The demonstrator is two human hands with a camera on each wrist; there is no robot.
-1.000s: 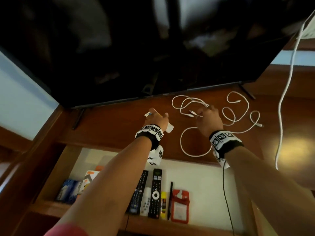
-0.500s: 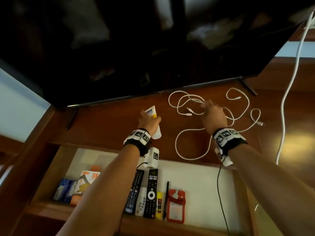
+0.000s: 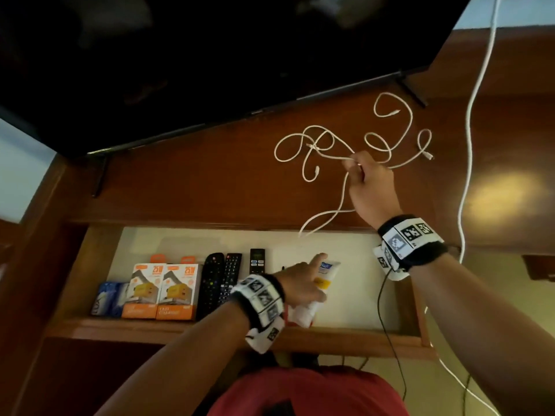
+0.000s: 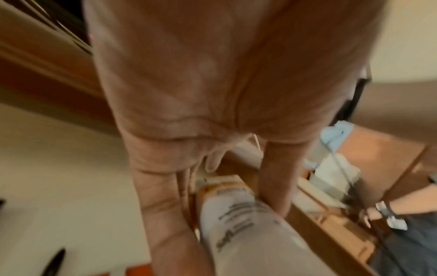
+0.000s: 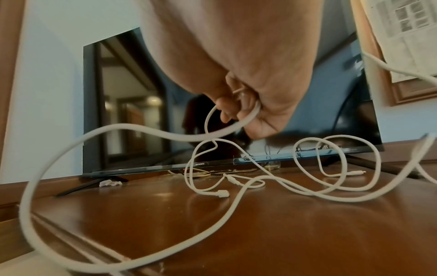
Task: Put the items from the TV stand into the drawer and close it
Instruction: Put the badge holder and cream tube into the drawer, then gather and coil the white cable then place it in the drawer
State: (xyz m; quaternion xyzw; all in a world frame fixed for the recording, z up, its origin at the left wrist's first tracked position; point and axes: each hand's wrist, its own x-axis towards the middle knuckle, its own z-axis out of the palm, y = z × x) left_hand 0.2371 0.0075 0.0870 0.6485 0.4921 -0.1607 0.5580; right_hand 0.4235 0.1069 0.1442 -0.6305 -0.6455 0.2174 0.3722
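White charging cable (image 3: 322,159), limp and light, bunched in my right fingers (image 3: 356,168); left fingers (image 3: 312,291) wrap the soft cream tube (image 3: 326,273).

The TV (image 3: 210,55) stands at the back of the TV stand (image 3: 195,181). The cable (image 3: 303,148) lies on the stand in front of the TV, to the right. The open drawer (image 3: 360,295) is below. In it, boxes (image 3: 162,292) sit left, remotes (image 3: 222,280) right of them
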